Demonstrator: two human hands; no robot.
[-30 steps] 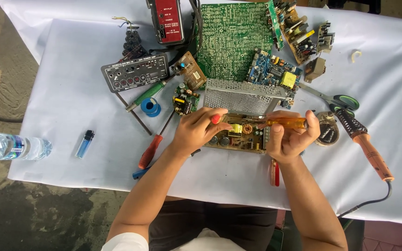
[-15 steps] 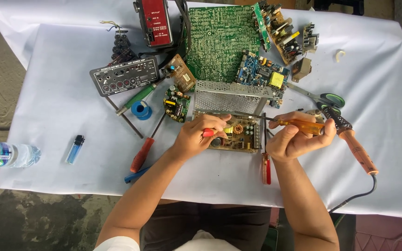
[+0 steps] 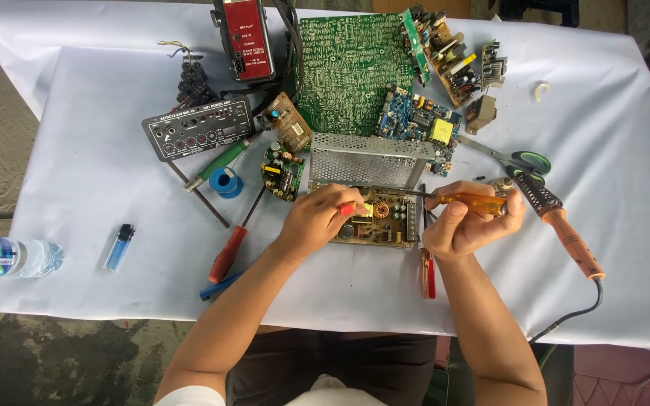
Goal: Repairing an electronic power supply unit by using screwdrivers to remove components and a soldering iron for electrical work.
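An open power supply board [image 3: 381, 218] with a perforated metal cover [image 3: 366, 159] lies at the middle of the white-covered table [image 3: 77, 195]. My left hand [image 3: 317, 222] rests on the board's left end, pinching a small red tool between its fingers. My right hand [image 3: 468, 222] grips an amber-handled screwdriver [image 3: 468, 201]; its shaft points left across the top of the board.
A large green circuit board [image 3: 347, 64], a red device [image 3: 244, 37], several smaller boards, a black panel [image 3: 197, 128], a solder spool [image 3: 226, 180], a red screwdriver [image 3: 231, 248], scissors [image 3: 513, 158], a soldering iron [image 3: 562, 225], a blue lighter [image 3: 119, 246] and a water bottle [image 3: 9, 257] lie around.
My right hand has turned the amber screwdriver so its shaft now points left over the board. My left hand stays on the board's left end.
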